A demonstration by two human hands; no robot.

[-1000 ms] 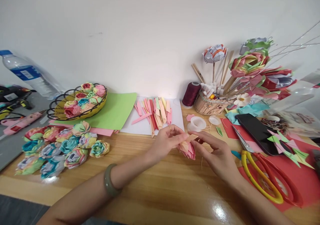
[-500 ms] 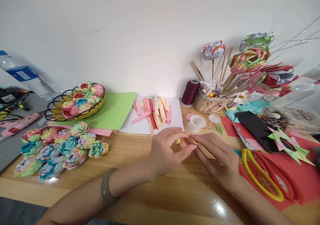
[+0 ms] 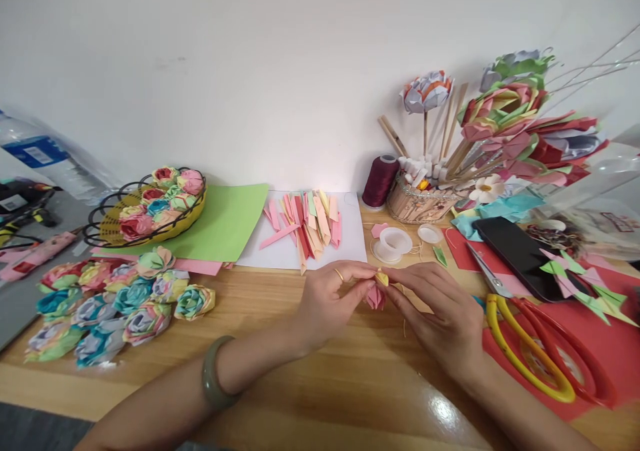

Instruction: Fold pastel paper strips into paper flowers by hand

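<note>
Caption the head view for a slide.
Left-hand grip and right-hand grip meet at folded pink-and-yellow paper, with paper flowers on the wooden table.

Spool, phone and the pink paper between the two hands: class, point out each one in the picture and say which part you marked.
Spool (image 3: 380, 183): head view, middle of its dark red thread.
Phone (image 3: 514, 257): head view, middle of its dark face.
Pink paper (image 3: 375, 297): head view, the folds showing below the fingertips (image 3: 352, 293).
</note>
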